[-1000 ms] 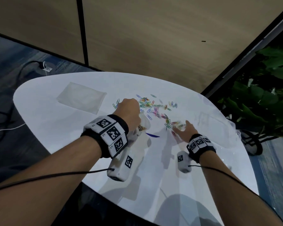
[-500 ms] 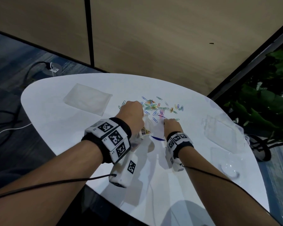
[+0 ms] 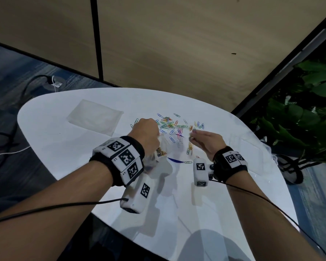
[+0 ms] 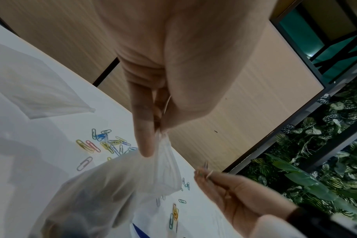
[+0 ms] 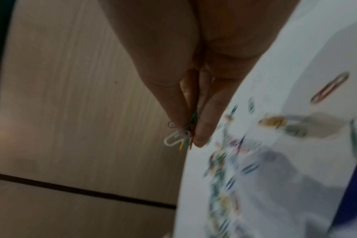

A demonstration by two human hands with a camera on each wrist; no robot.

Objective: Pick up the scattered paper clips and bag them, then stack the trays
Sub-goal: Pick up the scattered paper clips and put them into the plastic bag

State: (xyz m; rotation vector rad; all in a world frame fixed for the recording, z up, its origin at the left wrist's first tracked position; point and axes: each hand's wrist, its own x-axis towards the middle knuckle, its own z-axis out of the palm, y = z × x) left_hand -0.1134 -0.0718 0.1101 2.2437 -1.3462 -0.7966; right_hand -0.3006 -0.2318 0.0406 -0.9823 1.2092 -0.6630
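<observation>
Bagging is under way: the bag (image 3: 159, 147) is held up by the pinching left hand (image 3: 146, 132), a few paper clips (image 5: 180, 136) are pinched in the right hand (image 3: 207, 143). Many clips (image 3: 173, 125) remain on the desk (image 3: 64, 147), far of centre. Next, the pinch must be carried left into the bag's mouth.

Clips mid-table, hands just in front.
Loose paper clips (image 3: 174, 127) on table (image 3: 64, 147); flat bag (image 3: 95, 116) to their left, trays (image 3: 252, 147) right; left hand (image 3: 146, 134) beside right hand (image 3: 208, 141).
</observation>
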